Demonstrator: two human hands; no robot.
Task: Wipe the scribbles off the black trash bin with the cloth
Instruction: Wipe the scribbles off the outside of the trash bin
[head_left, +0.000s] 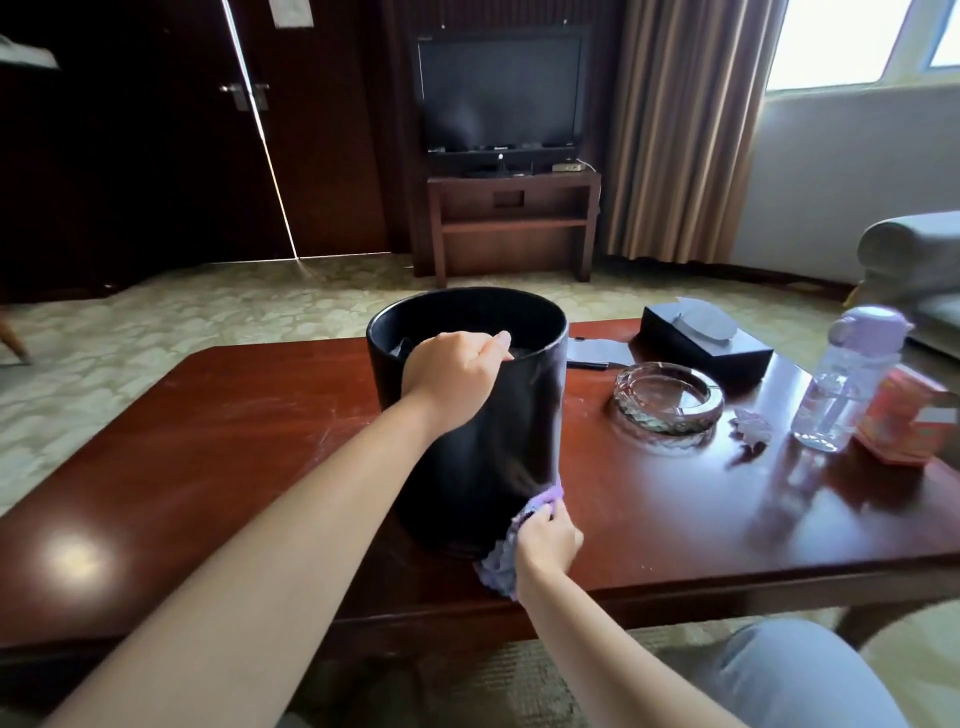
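Bin (483, 415) upright on table (208, 441), left hand (452, 371) clamped over near rim. Below that grip, right hand (545, 540) bunches purple cloth (501, 561) against lower wall. Likely rigid, light, slick; cloth soft. Scribbles not discernible.

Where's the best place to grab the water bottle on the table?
Grip the water bottle around its clear mid-body, coming from the left front. It stands upright; the orange box sits close on its right, and the purple lid looks too irregular for a secure hold.
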